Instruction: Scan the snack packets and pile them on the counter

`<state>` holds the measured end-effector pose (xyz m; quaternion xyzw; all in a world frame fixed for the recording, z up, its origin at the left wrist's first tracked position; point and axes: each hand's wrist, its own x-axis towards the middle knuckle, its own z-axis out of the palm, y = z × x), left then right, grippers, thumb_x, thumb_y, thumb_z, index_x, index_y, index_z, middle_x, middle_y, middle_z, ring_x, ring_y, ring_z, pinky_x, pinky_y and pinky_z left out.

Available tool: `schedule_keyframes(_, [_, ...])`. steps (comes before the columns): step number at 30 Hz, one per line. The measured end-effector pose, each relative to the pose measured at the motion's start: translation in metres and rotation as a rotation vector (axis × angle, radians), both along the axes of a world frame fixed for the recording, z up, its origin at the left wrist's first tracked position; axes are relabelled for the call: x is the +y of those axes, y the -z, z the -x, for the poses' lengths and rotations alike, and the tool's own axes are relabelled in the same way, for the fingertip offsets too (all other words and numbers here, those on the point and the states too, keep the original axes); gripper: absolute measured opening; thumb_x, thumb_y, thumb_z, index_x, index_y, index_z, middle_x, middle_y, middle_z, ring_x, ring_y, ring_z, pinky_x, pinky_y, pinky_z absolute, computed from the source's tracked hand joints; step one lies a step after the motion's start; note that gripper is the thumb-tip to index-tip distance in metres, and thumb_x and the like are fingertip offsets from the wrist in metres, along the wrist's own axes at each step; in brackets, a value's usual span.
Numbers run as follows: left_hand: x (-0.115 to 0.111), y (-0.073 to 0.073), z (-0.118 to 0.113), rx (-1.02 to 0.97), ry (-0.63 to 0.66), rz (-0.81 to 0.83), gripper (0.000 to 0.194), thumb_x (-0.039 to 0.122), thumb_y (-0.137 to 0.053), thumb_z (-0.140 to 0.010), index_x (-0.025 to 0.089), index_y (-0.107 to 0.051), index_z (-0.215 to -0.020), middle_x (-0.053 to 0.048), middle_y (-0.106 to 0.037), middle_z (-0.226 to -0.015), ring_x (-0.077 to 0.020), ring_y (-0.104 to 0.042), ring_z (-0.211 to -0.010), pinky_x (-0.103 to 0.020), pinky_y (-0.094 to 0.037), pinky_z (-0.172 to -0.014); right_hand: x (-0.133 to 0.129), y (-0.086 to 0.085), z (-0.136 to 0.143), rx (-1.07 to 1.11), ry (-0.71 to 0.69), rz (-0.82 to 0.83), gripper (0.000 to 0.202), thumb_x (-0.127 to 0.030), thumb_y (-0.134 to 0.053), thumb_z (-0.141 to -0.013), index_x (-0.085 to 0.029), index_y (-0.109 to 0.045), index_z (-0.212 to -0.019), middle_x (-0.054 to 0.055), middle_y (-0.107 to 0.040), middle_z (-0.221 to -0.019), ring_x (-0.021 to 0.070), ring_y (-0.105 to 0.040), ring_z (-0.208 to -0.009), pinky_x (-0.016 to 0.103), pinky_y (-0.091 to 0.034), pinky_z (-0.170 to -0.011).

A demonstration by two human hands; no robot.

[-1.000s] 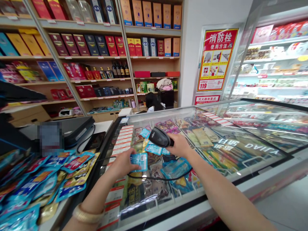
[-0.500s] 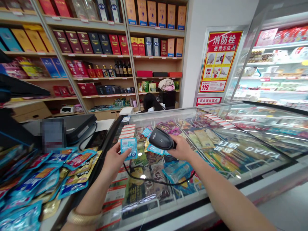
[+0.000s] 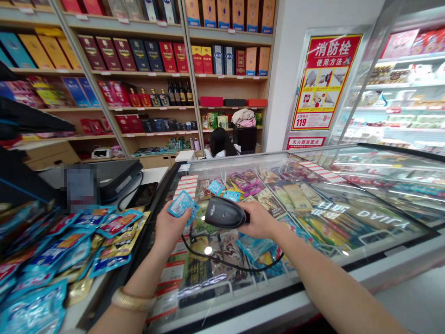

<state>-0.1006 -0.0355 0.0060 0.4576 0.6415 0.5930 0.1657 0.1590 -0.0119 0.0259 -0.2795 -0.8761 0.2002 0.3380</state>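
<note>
My left hand [image 3: 173,226], with a bracelet on its wrist, pinches a small blue packet [image 3: 181,204] over the left part of a glass-topped freezer [image 3: 222,320]. In my right hand [image 3: 259,220] is a black handheld scanner [image 3: 224,212], its head pointing left toward the packet, a small gap between them. A black cable [image 3: 229,263] loops below the scanner over the glass. Just beyond the scanner, small blue packets [image 3: 216,187] lie on the freezer top.
A heap of blue, red and gold packets [image 3: 69,250] covers the counter at left, beside a dark device [image 3: 114,178] and a phone [image 3: 144,195]. A person's dark-haired head [image 3: 220,141] shows behind the freezer, before stocked shelves [image 3: 146,74].
The packet in my left hand has tilted. The scanner has moved slightly left and down, closer to it. The person's head behind the freezer shows more fully.
</note>
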Motion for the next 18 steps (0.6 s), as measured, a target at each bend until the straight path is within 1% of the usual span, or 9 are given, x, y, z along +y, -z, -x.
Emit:
schedule_keyframes(6, [-0.003, -0.0027, -0.0026, 0.095, -0.018, 0.009, 0.04, 0.045, -0.069, -0.06, 0.016, -0.061, -0.085, -0.003, -0.066, -0.07, -0.0159, -0.059, -0.061, -0.025, -0.046, -0.057, -0.0022, -0.0039, -0.0003, -0.029, 0.014, 0.006, 0.018, -0.023, -0.061, -0.067, -0.02, -0.064, -0.084, 0.0, -0.065, -0.073, 0.0159, -0.058, -0.068, 0.022, -0.044, -0.066])
schedule_keyframes(12, [-0.004, -0.0048, -0.0038, 0.116, -0.038, 0.013, 0.035, 0.044, -0.068, -0.06, 0.017, -0.059, -0.081, -0.002, -0.065, -0.068, -0.0159, -0.058, -0.06, -0.025, -0.045, -0.057, -0.0014, -0.0016, 0.0008, -0.03, 0.006, -0.004, 0.019, -0.022, -0.062, -0.068, -0.019, -0.065, -0.086, 0.001, -0.066, -0.076, 0.0164, -0.06, -0.07, 0.022, -0.044, -0.067])
schedule_keyframes(18, [-0.0062, -0.0088, -0.0073, 0.089, -0.013, 0.011, 0.03, 0.041, -0.067, -0.06, 0.018, -0.057, -0.077, 0.0, -0.063, -0.064, -0.0148, -0.056, -0.056, -0.025, -0.043, -0.054, -0.0001, 0.0001, 0.001, -0.026, -0.001, -0.005, 0.019, -0.023, -0.062, -0.069, -0.018, -0.066, -0.087, 0.001, -0.065, -0.074, 0.016, -0.058, -0.068, 0.022, -0.044, -0.066])
